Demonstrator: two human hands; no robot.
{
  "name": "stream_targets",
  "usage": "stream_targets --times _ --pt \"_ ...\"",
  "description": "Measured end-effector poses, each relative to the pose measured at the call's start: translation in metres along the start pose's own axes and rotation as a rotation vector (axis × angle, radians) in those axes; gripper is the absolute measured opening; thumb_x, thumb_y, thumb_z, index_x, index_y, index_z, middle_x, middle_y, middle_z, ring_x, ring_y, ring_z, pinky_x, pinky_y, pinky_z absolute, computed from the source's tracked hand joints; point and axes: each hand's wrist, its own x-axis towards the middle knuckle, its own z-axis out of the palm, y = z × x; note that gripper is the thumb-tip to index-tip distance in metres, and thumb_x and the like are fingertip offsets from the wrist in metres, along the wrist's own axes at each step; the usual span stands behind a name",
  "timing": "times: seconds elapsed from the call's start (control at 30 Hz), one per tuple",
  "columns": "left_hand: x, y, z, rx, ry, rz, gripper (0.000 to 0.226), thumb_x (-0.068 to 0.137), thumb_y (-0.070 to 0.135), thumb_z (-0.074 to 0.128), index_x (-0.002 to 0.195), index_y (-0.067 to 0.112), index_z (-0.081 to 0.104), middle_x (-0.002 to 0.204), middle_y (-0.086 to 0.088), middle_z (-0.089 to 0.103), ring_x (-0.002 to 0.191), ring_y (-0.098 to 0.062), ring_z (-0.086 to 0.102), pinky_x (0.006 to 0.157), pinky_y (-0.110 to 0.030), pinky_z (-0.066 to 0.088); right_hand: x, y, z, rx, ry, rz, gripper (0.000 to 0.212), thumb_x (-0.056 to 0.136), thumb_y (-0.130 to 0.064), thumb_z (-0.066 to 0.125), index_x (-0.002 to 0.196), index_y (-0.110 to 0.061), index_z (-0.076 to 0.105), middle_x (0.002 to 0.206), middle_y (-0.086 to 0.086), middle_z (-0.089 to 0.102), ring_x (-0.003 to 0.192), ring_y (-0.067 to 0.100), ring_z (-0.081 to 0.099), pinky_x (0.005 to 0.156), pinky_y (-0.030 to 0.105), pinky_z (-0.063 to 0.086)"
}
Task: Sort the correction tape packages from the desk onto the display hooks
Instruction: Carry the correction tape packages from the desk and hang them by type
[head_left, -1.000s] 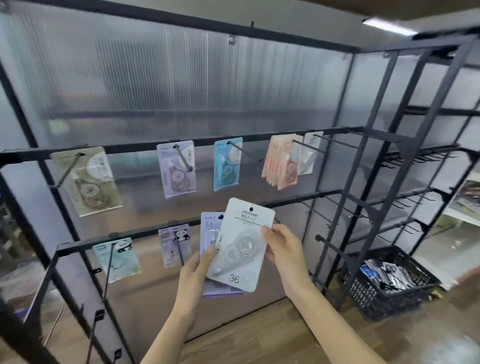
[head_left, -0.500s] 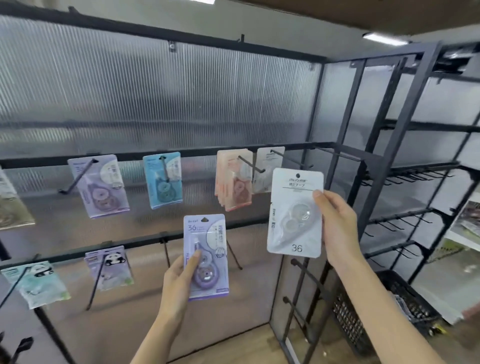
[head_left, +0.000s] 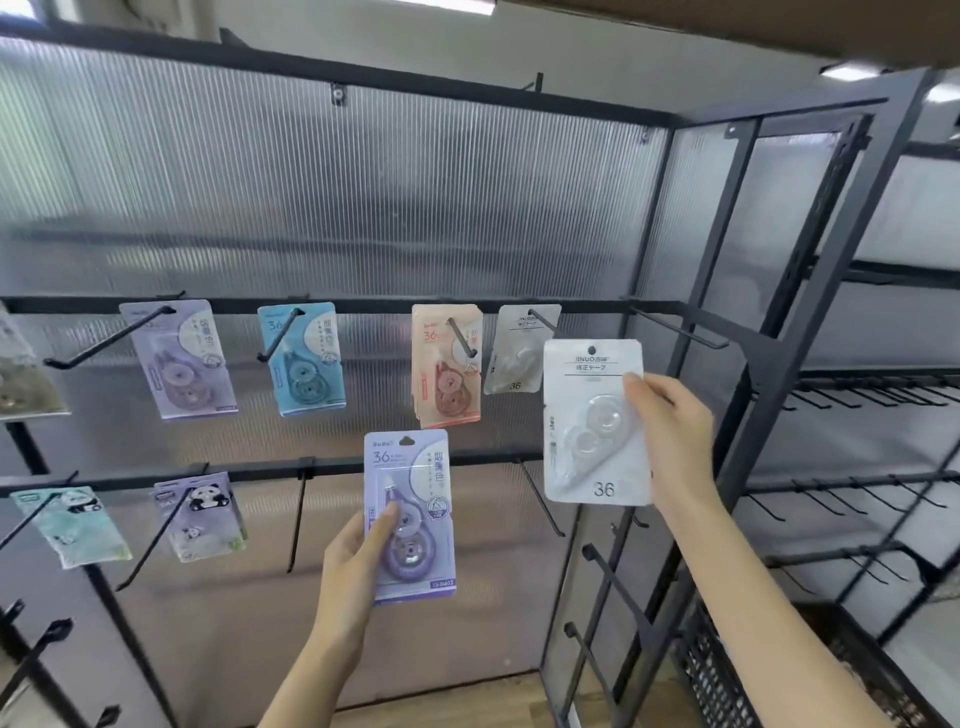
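The right hand (head_left: 675, 441) is pinching a white package (head_left: 595, 423) before the ribbed wall panel (head_left: 363, 197), just beside the white one hanging (head_left: 519, 353). The left hand (head_left: 353, 566) is gripping a purple package (head_left: 410, 514) lower, near the black rack (head_left: 779, 364).

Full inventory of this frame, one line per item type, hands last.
white package: 1, held up beside the top rail's right end
purple package: 1, held in front of the lower rail
hung white package: 1, top rail, rightmost filled hook
pink packages: a stack, top rail
blue package: 1, top rail
hung purple package: 1, top rail
panda packages: 2, purple and mint, lower rail left
empty hook: black, lower rail
black basket: 1, floor, right
left hand: grips purple package
right hand: grips white package
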Motion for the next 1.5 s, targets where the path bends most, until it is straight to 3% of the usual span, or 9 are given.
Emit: stream_targets --times 0.37,0.47,0.6,0.73,0.9,1.0,1.13,1.37,1.5 --pt "0.018 0.004 0.002 -0.036 0.062 0.018 0.019 0.094 0.024 0.059 0.103 0.011 0.070 0.095 -0.008 0.076 0.080 -0.019 0.072 0.077 -0.038 0.055 0.061 0.028 0.040 -0.074 -0.095 0.113 0.007 0.090 -0.016 0.064 0.089 -0.010 0.068 0.087 0.001 0.068 0.083 0.018 0.063 0.084 0.043 0.054" --pt "0.018 0.008 0.001 -0.044 0.056 0.024 0.019 0.095 0.023 0.059 0.105 0.012 0.070 0.096 -0.008 0.076 0.082 -0.020 0.072 0.077 -0.038 0.055 0.088 0.038 0.065 -0.132 -0.078 0.148 0.009 0.088 -0.017 0.066 0.079 -0.020 0.067 0.087 0.001 0.069 0.091 0.021 0.065 0.087 0.049 0.056" --pt "0.018 0.013 -0.004 -0.032 0.058 0.024 0.020 0.095 0.023 0.059 0.106 0.011 0.070 0.098 -0.008 0.076 0.086 -0.020 0.072 0.081 -0.040 0.055 0.106 0.045 0.089 -0.178 -0.012 0.121 0.006 0.089 -0.020 0.067 0.090 -0.015 0.070 0.080 -0.002 0.065 0.088 0.023 0.063 0.085 0.047 0.056" --pt "0.016 0.017 -0.011 0.007 0.059 0.043 0.020 0.095 0.023 0.058 0.107 0.012 0.070 0.097 -0.005 0.077 0.087 -0.017 0.073 0.079 -0.035 0.054 0.111 0.051 0.102 -0.188 0.041 0.111 0.024 0.089 -0.022 0.067 0.105 -0.004 0.070 0.096 0.008 0.066 0.087 0.020 0.058 0.084 0.037 0.053" --pt "0.009 0.022 -0.022 0.017 0.069 0.047 0.021 0.095 0.024 0.058 0.107 0.011 0.069 0.099 -0.005 0.076 0.088 -0.020 0.073 0.075 -0.032 0.054 0.094 0.053 0.104 -0.179 0.141 0.146 0.013 0.086 -0.015 0.062 0.078 -0.011 0.053 0.079 0.005 0.054 0.078 0.020 0.048 0.076 0.042 0.049" --pt "0.001 0.025 -0.034 0.021 0.078 0.057 0.022 0.096 0.023 0.057 0.108 0.009 0.069 0.099 -0.006 0.076 0.088 -0.019 0.073 0.072 -0.027 0.055 0.059 0.070 0.101 -0.144 0.126 0.130 0.012 0.087 -0.016 0.060 0.086 -0.004 0.058 0.078 0.007 0.057 0.075 0.022 0.050 0.073 0.035 0.045" --pt "-0.010 0.029 -0.059 0.026 0.104 0.069 0.024 0.096 0.024 0.057 0.108 0.008 0.069 0.101 -0.007 0.076 0.091 -0.021 0.072 0.072 -0.026 0.055 -0.017 0.071 0.111 0.021 -0.004 0.078 0.007 0.092 -0.016 0.060 0.097 -0.011 0.058 0.091 0.008 0.063 0.081 0.018 0.058 0.073 0.032 0.051" --pt "-0.021 0.060 -0.114 0.005 0.091 0.162 0.023 0.095 0.021 0.056 0.110 0.010 0.070 0.103 -0.005 0.076 0.095 -0.019 0.072 0.073 -0.020 0.054 -0.128 0.008 0.164 0.020 -0.553 -0.043 0.003 0.091 -0.021 0.063 0.092 -0.020 0.066 0.090 -0.003 0.070 0.082 0.006 0.065 0.069 0.018 0.053" --pt "-0.026 0.084 -0.154 0.003 0.025 0.211 0.029 0.089 0.026 0.058 0.109 0.007 0.069 0.103 -0.006 0.076 0.093 -0.018 0.072 0.072 -0.020 0.054 -0.173 -0.014 0.210 -0.002 -0.736 -0.037 0.019 0.092 -0.029 0.061 0.102 -0.014 0.066 0.098 -0.003 0.072 0.092 0.004 0.066 0.076 0.015 0.051"
